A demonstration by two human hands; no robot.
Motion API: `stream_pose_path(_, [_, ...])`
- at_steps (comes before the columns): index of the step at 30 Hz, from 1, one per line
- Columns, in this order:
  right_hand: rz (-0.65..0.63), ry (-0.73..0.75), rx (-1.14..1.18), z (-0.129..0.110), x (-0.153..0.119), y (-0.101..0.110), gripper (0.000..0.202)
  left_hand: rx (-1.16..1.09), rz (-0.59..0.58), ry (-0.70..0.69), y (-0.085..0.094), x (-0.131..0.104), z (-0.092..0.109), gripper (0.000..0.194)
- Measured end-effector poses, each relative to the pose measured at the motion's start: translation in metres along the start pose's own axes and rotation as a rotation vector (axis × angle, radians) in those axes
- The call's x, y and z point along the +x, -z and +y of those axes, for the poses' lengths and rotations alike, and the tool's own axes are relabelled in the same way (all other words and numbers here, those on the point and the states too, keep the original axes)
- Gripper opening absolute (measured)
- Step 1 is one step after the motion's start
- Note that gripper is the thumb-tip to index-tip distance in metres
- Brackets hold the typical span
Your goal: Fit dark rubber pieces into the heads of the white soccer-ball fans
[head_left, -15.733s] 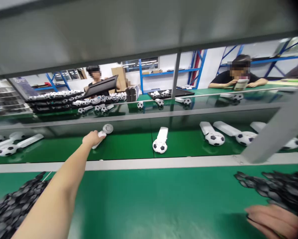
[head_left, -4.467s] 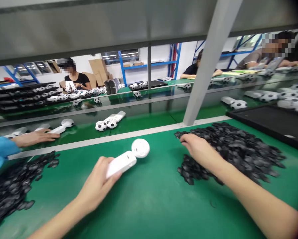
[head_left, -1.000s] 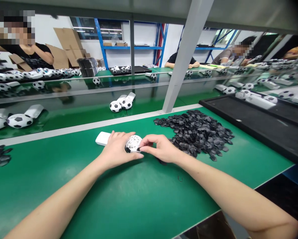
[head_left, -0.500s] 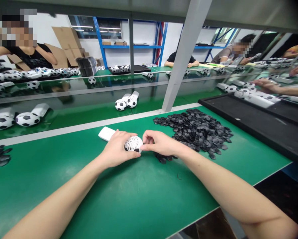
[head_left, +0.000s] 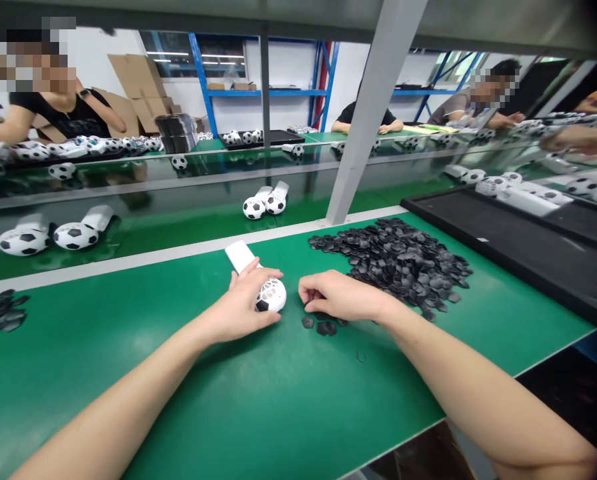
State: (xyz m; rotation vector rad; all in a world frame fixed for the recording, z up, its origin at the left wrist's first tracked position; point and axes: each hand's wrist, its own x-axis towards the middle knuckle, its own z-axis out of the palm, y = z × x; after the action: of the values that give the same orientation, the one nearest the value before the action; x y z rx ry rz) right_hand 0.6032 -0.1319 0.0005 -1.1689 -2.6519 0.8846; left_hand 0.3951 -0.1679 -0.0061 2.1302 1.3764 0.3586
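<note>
Left hand (head_left: 241,307): bare, no glove, no ring seen; fingers slender, nails short and unpainted. Left forearm: bare along whole visible length, no sleeve, no watch, no band seen at wrist. Right hand (head_left: 336,298): bare, ungloved, no ring seen; knuckles showing, fingertips hidden from view. Right forearm: bare to frame edge, no sleeve or cuff in view, wrist unadorned. No markings noted on either arm.

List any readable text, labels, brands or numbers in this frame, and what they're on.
None can be read.
White handheld fan under the left hand: no print visible.
Black pieces in the pile by the right hand: plain.
Cardboard boxes at the back: no marking legible.
Football-patterned fans on the belt: pattern only, no lettering.
</note>
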Motion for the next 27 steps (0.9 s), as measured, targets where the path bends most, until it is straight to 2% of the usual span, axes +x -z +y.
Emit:
stream_pose_path(2, [0.061, 0.049, 0.099, -0.002, 0.001, 0.0, 0.008, -0.058, -0.079, -0.037, 0.008, 0.0, -0.004, 0.06])
stream_pose_path(5, [0.192, 0.151, 0.203, -0.006, 0.003, -0.003, 0.01, -0.107, -0.124, -0.09, 0.014, -0.001, -0.008, 0.06])
stream_pose_path(9, [0.205, 0.192, 0.358, -0.009, 0.004, -0.007, 0.01, -0.137, -0.141, -0.132, 0.014, -0.001, -0.011, 0.061])
stream_pose_path(13, [0.209, 0.273, 0.231, -0.01, 0.001, -0.007, 0.019, -0.136, -0.131, -0.139, 0.012, 0.001, -0.011, 0.061])
stream_pose_path(16, [0.238, 0.236, 0.237, -0.009, 0.001, -0.006, 0.017, -0.12, -0.118, -0.12, 0.011, 0.003, -0.009, 0.058])
stream_pose_path(21, [0.397, 0.258, 0.241, -0.009, 0.005, -0.011, 0.006, -0.119, -0.056, -0.075, 0.008, 0.002, -0.007, 0.055])
stream_pose_path(27, [0.288, 0.172, 0.518, -0.013, 0.008, -0.02, 0.003, -0.126, -0.008, -0.08, 0.005, 0.001, -0.006, 0.047])
